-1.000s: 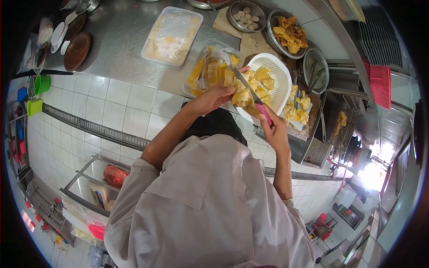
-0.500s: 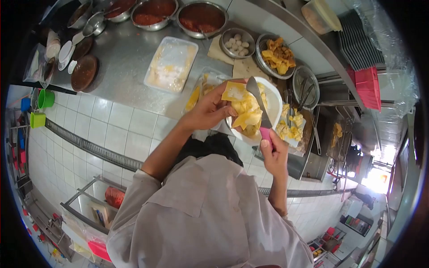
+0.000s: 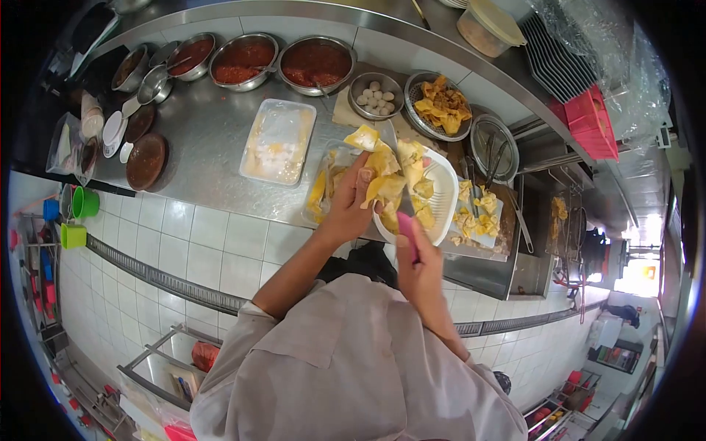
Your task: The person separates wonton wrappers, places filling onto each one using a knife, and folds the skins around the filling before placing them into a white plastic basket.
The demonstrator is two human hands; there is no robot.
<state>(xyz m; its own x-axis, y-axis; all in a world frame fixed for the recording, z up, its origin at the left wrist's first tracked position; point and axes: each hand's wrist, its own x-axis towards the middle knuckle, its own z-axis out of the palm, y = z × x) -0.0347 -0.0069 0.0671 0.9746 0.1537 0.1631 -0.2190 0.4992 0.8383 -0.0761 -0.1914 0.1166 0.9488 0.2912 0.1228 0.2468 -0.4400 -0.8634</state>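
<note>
My left hand (image 3: 349, 198) is closed around several floppy yellow filled wonton wrappers (image 3: 384, 180), held over the left side of a white ribbed tub (image 3: 446, 192). My right hand (image 3: 421, 268) grips the pink handle of a knife (image 3: 407, 231). Its broad grey blade points away from me and lies against the wrappers, partly hidden by them. More yellow pieces (image 3: 423, 187) sit in the tub just right of the blade. Left of the tub, partly behind my left hand, is a clear container (image 3: 315, 209) with yellow wrappers.
A translucent lidded container (image 3: 279, 142) lies on the steel counter (image 3: 209, 158). Along the back stand bowls of red sauce (image 3: 316, 62), a bowl of white balls (image 3: 376, 95) and fried wontons (image 3: 443, 106). Folded wontons (image 3: 478, 217) lie at right, beside tongs (image 3: 494, 165).
My right hand and the knife have moved left, bringing the blade closer to my left hand. Yellow pieces now show in the tub right of the blade. The camera view has shifted slightly.
</note>
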